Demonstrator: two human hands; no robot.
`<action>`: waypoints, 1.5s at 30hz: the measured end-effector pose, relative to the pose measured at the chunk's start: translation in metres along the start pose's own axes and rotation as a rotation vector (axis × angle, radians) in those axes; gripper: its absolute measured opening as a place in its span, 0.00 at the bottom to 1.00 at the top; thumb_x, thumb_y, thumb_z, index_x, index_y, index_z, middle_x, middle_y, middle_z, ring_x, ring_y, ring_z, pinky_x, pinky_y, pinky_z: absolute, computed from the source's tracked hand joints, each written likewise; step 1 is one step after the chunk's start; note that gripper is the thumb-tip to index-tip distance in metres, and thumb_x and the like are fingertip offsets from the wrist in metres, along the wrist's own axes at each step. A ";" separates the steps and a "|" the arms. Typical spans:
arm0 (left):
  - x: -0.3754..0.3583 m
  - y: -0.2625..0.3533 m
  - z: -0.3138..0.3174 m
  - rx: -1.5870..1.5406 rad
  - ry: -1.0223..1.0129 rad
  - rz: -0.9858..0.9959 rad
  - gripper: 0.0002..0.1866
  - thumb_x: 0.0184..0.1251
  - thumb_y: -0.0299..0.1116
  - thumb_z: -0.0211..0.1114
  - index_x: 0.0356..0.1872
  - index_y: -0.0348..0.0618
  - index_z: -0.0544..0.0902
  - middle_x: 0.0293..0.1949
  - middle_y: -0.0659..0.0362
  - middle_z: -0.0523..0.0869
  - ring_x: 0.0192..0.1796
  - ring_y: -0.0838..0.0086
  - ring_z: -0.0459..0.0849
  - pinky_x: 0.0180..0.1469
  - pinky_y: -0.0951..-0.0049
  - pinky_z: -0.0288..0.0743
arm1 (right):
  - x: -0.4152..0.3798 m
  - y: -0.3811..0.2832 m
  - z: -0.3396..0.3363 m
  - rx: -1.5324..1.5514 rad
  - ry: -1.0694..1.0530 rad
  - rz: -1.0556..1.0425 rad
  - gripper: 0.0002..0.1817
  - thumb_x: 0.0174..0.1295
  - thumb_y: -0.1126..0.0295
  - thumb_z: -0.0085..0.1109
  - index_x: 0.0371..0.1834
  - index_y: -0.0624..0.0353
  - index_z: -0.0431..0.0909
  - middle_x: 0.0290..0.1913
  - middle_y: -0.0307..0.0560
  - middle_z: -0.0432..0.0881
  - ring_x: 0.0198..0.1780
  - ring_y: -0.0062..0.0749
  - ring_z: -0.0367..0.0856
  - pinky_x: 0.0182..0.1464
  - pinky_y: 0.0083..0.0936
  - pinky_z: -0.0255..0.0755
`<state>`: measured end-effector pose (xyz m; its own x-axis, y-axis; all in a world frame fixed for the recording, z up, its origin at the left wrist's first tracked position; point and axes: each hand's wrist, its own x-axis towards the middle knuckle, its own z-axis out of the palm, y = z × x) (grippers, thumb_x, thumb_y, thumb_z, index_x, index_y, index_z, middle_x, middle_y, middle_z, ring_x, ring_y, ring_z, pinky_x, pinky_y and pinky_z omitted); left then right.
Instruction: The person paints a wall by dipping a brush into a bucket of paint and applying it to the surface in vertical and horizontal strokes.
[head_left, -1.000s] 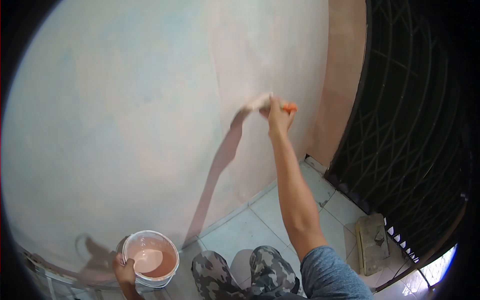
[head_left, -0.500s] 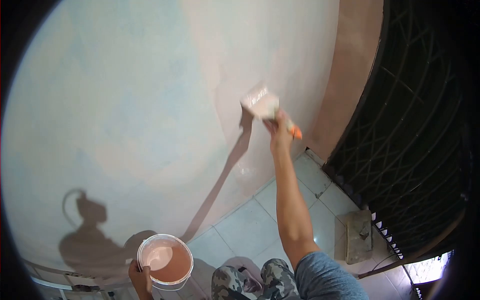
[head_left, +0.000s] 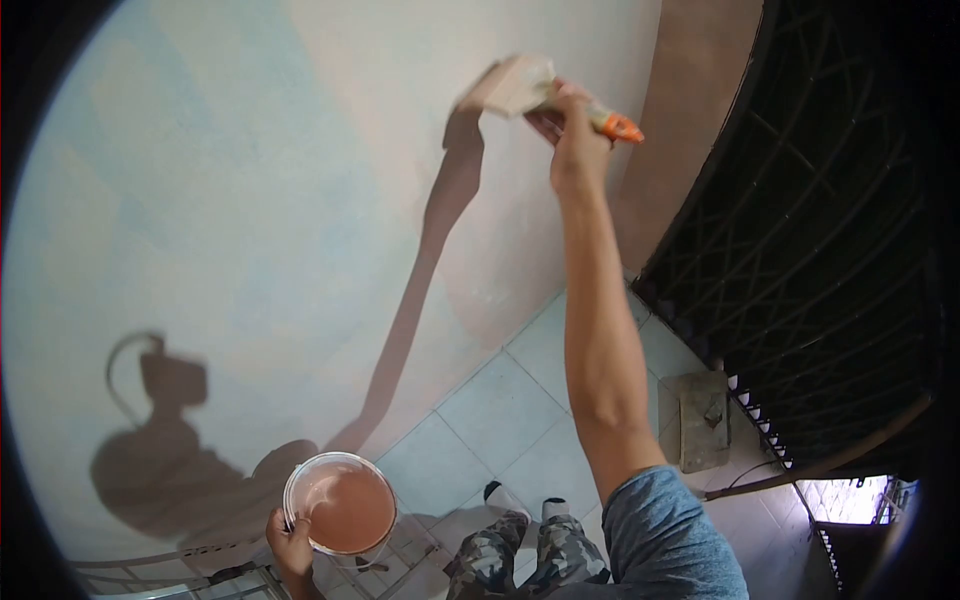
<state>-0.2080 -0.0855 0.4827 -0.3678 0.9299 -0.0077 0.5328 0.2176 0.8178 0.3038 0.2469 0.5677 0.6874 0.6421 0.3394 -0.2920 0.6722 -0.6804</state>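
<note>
right hand raised overhead, fingers closed around the orange handle of a wide paintbrush; bristles pressed flat against the wall, high up near the brown corner strip. left hand low, fingers clasped on the rim of a white paint bucket holding pinkish-brown paint, just beside the wall's foot. tiled floor below. black metal grille at right. a flat block lies on the floor by the grille.

Black metal grille, grey block on pale floor tiles, brown pillar
</note>
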 end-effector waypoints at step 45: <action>0.043 0.089 0.028 0.197 -0.093 0.106 0.04 0.55 0.21 0.59 0.30 0.36 0.73 0.25 0.64 0.70 0.29 0.80 0.66 0.33 0.75 0.64 | -0.043 0.089 -0.113 -0.129 0.208 0.391 0.11 0.66 0.69 0.57 0.45 0.66 0.77 0.44 0.51 0.82 0.43 0.36 0.85 0.46 0.33 0.84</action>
<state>-0.1554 -0.0178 0.5390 -0.2347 0.9720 0.0120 0.7065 0.1621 0.6889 0.3236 0.2376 0.4190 0.6649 0.7418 -0.0875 -0.4797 0.3343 -0.8112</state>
